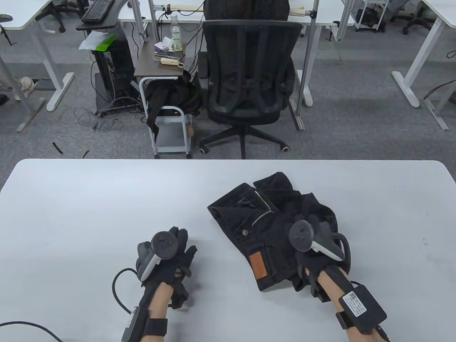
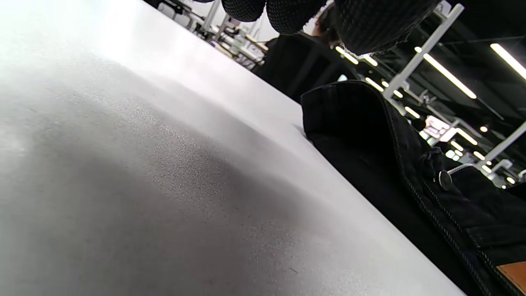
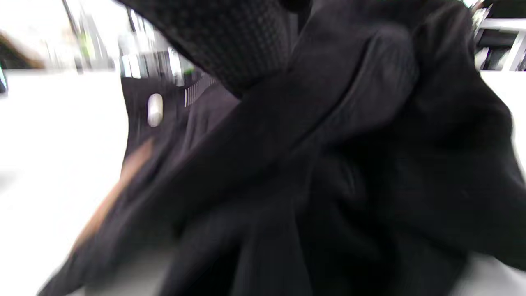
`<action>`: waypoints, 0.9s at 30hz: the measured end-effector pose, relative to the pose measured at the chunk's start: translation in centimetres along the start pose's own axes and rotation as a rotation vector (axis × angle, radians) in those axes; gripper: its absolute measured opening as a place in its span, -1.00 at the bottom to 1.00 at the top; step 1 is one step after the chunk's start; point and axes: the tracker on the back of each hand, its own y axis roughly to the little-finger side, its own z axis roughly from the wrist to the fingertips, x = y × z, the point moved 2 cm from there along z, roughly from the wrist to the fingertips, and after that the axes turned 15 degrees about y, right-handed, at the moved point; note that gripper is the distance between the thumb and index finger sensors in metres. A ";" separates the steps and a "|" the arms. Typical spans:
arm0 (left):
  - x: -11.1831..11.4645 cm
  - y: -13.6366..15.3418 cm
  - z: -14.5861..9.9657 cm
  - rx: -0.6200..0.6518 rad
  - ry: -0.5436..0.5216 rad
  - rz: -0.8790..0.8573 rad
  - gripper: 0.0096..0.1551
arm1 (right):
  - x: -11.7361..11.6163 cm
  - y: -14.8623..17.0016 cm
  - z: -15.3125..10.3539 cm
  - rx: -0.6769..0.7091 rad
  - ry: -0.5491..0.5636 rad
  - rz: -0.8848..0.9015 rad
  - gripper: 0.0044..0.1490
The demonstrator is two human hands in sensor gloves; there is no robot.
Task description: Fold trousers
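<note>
Black trousers [image 1: 265,221] lie bunched in a rumpled heap on the white counter [image 1: 89,213], right of centre — zip open, metal button showing, a tan leather patch on the waistband near the front edge. The right hand [image 1: 313,245] rests on the heap's right side; whether its fingers grip the cloth cannot be told. The left hand [image 1: 171,253] lies on the bare counter to the left, fingers relaxed, holding nothing.
</note>
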 end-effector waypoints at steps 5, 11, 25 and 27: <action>-0.3 0.1 -0.2 0.010 -0.007 -0.022 -0.20 | -1.1 -0.3 0.8 -0.016 -0.032 -0.115 0.03; -0.5 0.1 -0.2 0.021 -0.011 -0.037 -0.20 | 0.0 2.0 0.5 -0.066 -0.128 0.130 -0.09; -0.8 0.0 -0.3 0.035 -0.018 -0.051 -0.20 | 0.2 0.8 -0.3 -0.003 0.149 -0.157 -0.34; -1.2 0.1 -0.5 0.042 -0.034 -0.069 -0.20 | 2.2 1.0 0.2 0.003 0.214 0.030 -0.37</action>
